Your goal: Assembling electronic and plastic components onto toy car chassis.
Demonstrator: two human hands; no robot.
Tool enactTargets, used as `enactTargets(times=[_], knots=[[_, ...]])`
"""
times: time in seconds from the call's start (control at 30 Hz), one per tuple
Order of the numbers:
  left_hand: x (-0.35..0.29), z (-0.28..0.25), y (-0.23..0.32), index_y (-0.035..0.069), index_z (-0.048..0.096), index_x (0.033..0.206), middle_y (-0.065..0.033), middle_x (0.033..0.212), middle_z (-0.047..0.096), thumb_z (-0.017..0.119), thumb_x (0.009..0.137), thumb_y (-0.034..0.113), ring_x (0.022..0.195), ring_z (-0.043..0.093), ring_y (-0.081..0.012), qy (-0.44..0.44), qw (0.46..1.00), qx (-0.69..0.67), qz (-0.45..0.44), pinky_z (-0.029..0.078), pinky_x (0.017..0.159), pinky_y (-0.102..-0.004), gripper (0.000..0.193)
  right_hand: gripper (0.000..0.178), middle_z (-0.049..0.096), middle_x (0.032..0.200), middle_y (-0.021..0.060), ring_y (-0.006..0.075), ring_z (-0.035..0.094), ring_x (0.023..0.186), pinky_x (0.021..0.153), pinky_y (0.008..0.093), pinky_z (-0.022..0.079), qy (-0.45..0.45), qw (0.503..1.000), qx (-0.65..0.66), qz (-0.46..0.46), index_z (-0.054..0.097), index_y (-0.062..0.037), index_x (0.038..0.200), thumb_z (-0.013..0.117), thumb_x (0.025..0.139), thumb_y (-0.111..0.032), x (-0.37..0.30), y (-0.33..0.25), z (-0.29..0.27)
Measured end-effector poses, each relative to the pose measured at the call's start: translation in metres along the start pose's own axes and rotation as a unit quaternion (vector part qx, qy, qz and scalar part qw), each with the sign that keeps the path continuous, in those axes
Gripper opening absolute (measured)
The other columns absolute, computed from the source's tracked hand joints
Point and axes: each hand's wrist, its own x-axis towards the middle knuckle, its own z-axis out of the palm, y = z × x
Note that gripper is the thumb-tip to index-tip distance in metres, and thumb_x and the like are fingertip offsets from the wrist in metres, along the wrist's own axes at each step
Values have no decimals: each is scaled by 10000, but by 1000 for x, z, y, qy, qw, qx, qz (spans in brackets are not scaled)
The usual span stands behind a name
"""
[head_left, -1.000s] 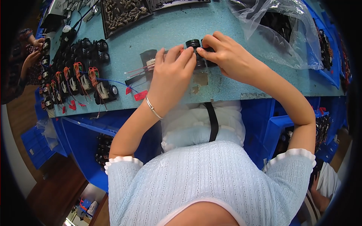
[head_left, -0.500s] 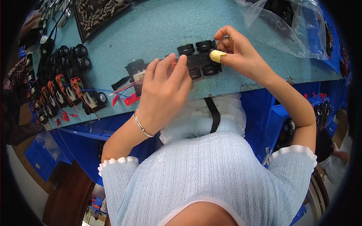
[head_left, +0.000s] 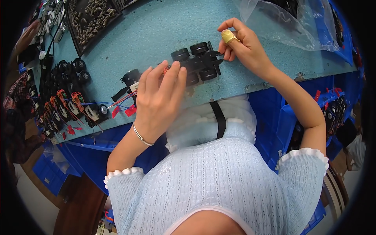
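Note:
A black toy truck chassis (head_left: 194, 64) with several black wheels lies on the blue-green tabletop. My left hand (head_left: 160, 94) covers its middle, fingers bent over it and holding it against the table. Red and blue wires (head_left: 124, 101) and a red tab (head_left: 131, 111) stick out beside that hand. My right hand (head_left: 244, 47), with yellow tape round its thumb, is at the chassis's right end. Its fingers are curled in, the lower ones close to the end piece. Whether something small is between them cannot be made out.
More chassis (head_left: 74, 102) with wires stand in rows at the left. A dark tray (head_left: 92, 23) of small metal springs sits at the far left. A clear plastic bag (head_left: 282, 29) lies at the far right. Blue bins (head_left: 288, 121) hang below the table edge.
The chassis and my left hand have shifted slightly left. My right thumb has lifted off the chassis's end, and that hand has moved a little away and up.

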Motion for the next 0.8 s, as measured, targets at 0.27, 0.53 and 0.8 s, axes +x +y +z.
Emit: enactTargets(times=[0.27, 0.53, 0.8], knots=[[-6, -30, -7, 13, 586, 1116, -108, 1086, 598, 603, 733, 62, 988, 571, -291, 29, 998, -43, -41, 481, 831, -386, 386, 144, 606, 729, 51, 61, 536, 539, 493, 184, 432, -20, 996, 49, -66, 461, -68, 1096, 416, 983, -146, 9, 5, 5], [-50, -136, -69, 31, 521, 1164, -142, 1025, 610, 690, 726, 84, 895, 567, -313, 160, 927, 127, -315, 474, 790, -378, 472, 137, 604, 709, 47, 52, 529, 530, 474, 172, 417, 24, 999, 22, -43, 478, -66, 1067, 428, 990, -167, 0, 11, 2], [-185, -174, -245, 17, 510, 1136, -175, 994, 642, 707, 772, 194, 924, 607, -361, 151, 827, 276, -467, 480, 786, -426, 449, 121, 602, 695, 46, 50, 520, 515, 465, 175, 409, 13, 998, 8, -63, 486, -61, 1038, 428, 988, -154, 4, 7, 7]])
